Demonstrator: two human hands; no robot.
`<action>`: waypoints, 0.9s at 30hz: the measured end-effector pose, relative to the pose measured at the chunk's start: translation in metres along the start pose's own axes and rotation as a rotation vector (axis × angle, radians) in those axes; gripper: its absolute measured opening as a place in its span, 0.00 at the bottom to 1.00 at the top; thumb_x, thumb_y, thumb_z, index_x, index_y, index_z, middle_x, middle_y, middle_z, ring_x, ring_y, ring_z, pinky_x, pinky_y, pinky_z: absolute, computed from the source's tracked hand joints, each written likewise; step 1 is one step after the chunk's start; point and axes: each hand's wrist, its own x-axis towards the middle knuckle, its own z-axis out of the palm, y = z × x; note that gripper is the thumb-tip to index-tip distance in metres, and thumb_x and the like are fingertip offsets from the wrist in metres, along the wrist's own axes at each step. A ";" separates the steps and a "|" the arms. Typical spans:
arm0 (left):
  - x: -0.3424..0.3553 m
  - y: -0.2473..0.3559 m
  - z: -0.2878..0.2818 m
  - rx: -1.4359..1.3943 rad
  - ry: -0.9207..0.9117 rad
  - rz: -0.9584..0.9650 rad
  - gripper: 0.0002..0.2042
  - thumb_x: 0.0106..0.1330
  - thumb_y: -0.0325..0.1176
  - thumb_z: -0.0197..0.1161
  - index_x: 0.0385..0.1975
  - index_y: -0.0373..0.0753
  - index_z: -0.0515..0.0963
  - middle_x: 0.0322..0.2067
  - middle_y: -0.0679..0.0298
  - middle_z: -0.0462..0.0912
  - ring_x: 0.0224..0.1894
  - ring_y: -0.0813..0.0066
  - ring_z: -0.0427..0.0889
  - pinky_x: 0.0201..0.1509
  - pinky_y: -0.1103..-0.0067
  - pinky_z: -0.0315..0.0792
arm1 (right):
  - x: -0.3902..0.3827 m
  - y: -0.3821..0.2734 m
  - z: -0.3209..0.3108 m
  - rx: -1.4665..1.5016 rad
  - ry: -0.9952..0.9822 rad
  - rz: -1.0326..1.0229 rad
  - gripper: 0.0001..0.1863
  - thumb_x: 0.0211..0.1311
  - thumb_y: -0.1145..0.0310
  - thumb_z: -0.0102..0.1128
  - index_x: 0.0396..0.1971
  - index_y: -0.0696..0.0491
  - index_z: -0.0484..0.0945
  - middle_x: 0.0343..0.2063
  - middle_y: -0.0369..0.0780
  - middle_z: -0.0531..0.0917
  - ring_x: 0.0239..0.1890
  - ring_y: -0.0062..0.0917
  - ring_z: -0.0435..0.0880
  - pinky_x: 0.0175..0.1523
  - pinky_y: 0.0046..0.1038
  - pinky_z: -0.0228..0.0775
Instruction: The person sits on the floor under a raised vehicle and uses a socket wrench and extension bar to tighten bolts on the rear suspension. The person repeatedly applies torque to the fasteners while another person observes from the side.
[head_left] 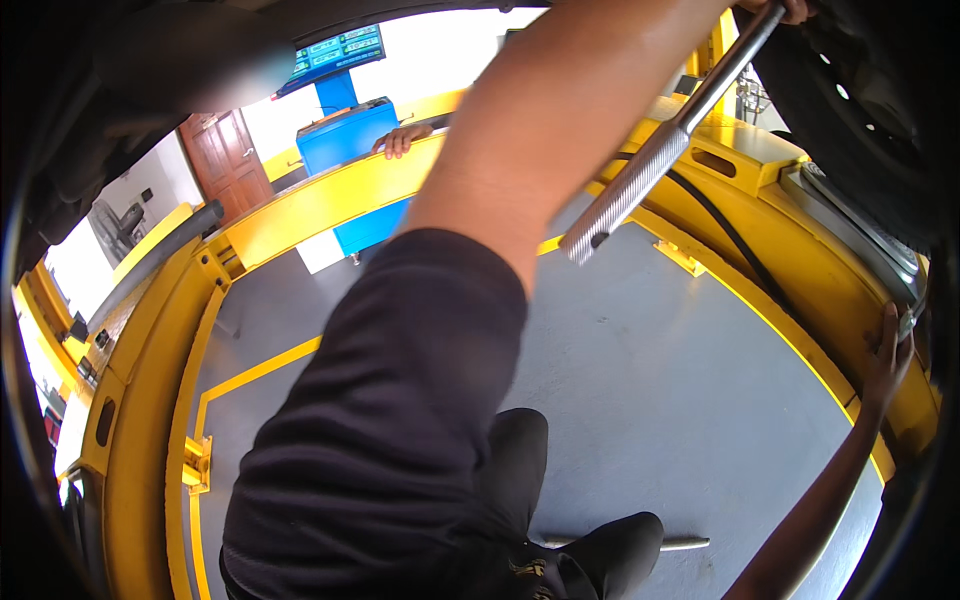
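Silver metal bar with knurled handle (666, 150): likely heavy, rigid; best gripped at knurling. Clasped near top by left hand (796, 9); cannot tell grip of right hand (884, 366).

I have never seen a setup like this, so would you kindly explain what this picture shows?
There is no robot here: a fisheye camera on a person's head looks down, so straight edges bend. The dark-sleeved left arm crosses the view; its left hand, partly cut off at the top edge, grips a metal bar with a textured handle. The right hand is beside a yellow rail; what it holds is unclear. Another person's hand rests on a yellow crossbeam. On the grey floor lies a pale rod.
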 end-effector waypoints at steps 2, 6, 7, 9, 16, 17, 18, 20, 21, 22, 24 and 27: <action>0.003 0.003 0.007 0.003 -0.022 0.005 0.14 0.75 0.41 0.46 0.28 0.40 0.68 0.16 0.66 0.66 0.11 0.81 0.57 0.10 0.85 0.52 | -0.002 -0.009 -0.011 -0.010 -0.023 -0.026 0.17 0.67 0.53 0.60 0.33 0.53 0.76 0.19 0.30 0.64 0.20 0.14 0.63 0.31 0.22 0.66; -0.018 -0.003 0.004 -0.015 0.007 0.048 0.14 0.74 0.41 0.47 0.29 0.40 0.69 0.16 0.66 0.66 0.11 0.81 0.57 0.10 0.86 0.52 | -0.012 -0.020 0.017 0.214 -0.035 -0.024 0.14 0.68 0.55 0.59 0.35 0.53 0.75 0.21 0.29 0.70 0.21 0.13 0.69 0.29 0.21 0.67; -0.028 -0.005 0.002 0.006 -0.043 0.109 0.14 0.74 0.41 0.48 0.29 0.39 0.69 0.17 0.66 0.67 0.11 0.82 0.58 0.10 0.86 0.52 | -0.014 -0.021 0.019 0.202 -0.048 -0.032 0.14 0.68 0.56 0.59 0.33 0.53 0.75 0.21 0.29 0.71 0.21 0.13 0.68 0.29 0.22 0.68; -0.016 0.015 -0.046 0.144 0.162 0.074 0.14 0.74 0.41 0.50 0.28 0.40 0.70 0.17 0.66 0.66 0.11 0.83 0.57 0.10 0.86 0.52 | -0.014 -0.034 0.038 0.227 -0.086 -0.078 0.14 0.69 0.56 0.58 0.31 0.52 0.74 0.20 0.29 0.71 0.20 0.13 0.68 0.27 0.21 0.67; -0.034 -0.043 -0.042 0.274 0.065 0.198 0.18 0.71 0.52 0.49 0.25 0.47 0.71 0.14 0.77 0.61 0.10 0.89 0.53 0.12 0.85 0.46 | -0.019 -0.068 0.027 0.103 -0.071 0.001 0.15 0.70 0.60 0.54 0.26 0.54 0.72 0.15 0.31 0.69 0.18 0.14 0.68 0.24 0.21 0.62; -0.031 -0.055 -0.037 0.226 0.110 0.266 0.18 0.71 0.52 0.49 0.23 0.48 0.69 0.13 0.76 0.60 0.10 0.88 0.52 0.12 0.84 0.46 | -0.021 -0.071 0.027 0.088 -0.085 0.014 0.15 0.69 0.60 0.54 0.26 0.54 0.72 0.15 0.32 0.69 0.18 0.14 0.68 0.24 0.21 0.62; -0.029 -0.072 -0.010 0.104 0.275 0.438 0.18 0.70 0.52 0.50 0.21 0.48 0.66 0.11 0.75 0.59 0.08 0.85 0.53 0.11 0.82 0.47 | -0.021 -0.070 0.029 0.114 -0.088 0.017 0.15 0.69 0.60 0.54 0.25 0.54 0.71 0.14 0.32 0.69 0.17 0.14 0.67 0.24 0.21 0.61; -0.007 -0.079 -0.013 0.087 0.357 0.618 0.19 0.67 0.53 0.53 0.19 0.47 0.65 0.09 0.74 0.60 0.07 0.84 0.56 0.09 0.81 0.48 | -0.020 -0.070 0.034 0.129 -0.099 0.019 0.14 0.69 0.61 0.54 0.25 0.53 0.71 0.14 0.32 0.68 0.17 0.14 0.67 0.23 0.21 0.61; 0.006 -0.078 -0.012 0.054 0.397 0.651 0.19 0.67 0.52 0.54 0.19 0.47 0.65 0.08 0.74 0.60 0.06 0.84 0.57 0.09 0.80 0.48 | -0.020 -0.069 0.035 0.130 -0.102 0.018 0.14 0.69 0.61 0.54 0.25 0.53 0.71 0.13 0.31 0.68 0.16 0.14 0.66 0.23 0.21 0.60; 0.018 -0.080 -0.005 -0.022 0.354 0.667 0.17 0.66 0.49 0.56 0.20 0.46 0.67 0.09 0.73 0.62 0.05 0.83 0.56 0.08 0.80 0.46 | -0.019 -0.066 0.030 0.099 -0.088 0.040 0.14 0.69 0.61 0.53 0.25 0.54 0.72 0.13 0.32 0.68 0.15 0.15 0.67 0.24 0.20 0.62; 0.019 -0.085 0.010 0.157 0.467 0.859 0.16 0.67 0.47 0.56 0.28 0.40 0.73 0.13 0.66 0.71 0.13 0.73 0.69 0.17 0.74 0.61 | -0.021 -0.070 0.029 0.053 -0.109 0.040 0.15 0.69 0.60 0.52 0.25 0.54 0.72 0.13 0.32 0.69 0.15 0.15 0.67 0.24 0.21 0.63; 0.033 -0.083 0.003 0.272 0.538 1.237 0.19 0.67 0.45 0.55 0.42 0.32 0.77 0.29 0.49 0.83 0.35 0.56 0.82 0.42 0.65 0.73 | -0.015 -0.076 0.030 -0.019 -0.139 0.044 0.17 0.70 0.57 0.50 0.26 0.55 0.73 0.13 0.33 0.69 0.14 0.16 0.68 0.26 0.22 0.67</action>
